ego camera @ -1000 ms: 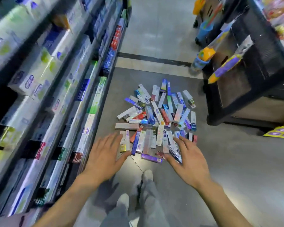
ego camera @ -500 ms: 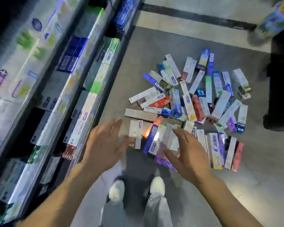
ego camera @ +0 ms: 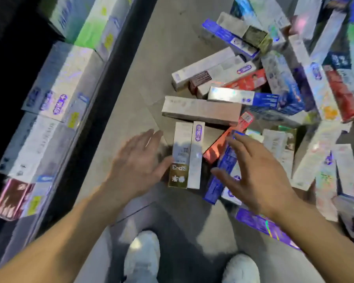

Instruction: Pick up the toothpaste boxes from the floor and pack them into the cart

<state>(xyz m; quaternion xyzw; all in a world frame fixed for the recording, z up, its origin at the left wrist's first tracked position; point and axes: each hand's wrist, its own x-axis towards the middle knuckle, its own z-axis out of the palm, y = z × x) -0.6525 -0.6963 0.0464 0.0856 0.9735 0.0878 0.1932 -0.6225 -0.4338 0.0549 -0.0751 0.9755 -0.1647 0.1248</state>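
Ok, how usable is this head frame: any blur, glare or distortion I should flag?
Head view: motion blur smears the left hand, right hand and shelf boxes; glare flares off the foil-faced toothpaste boxes; wide-angle bending tilts the shelf edge; the person's shadow darkens the floor near the white shoes.

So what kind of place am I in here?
Most likely a shop aisle: stocked shelving of packaged goods runs along the left, and many toothpaste boxes lie scattered on the grey tiled floor.
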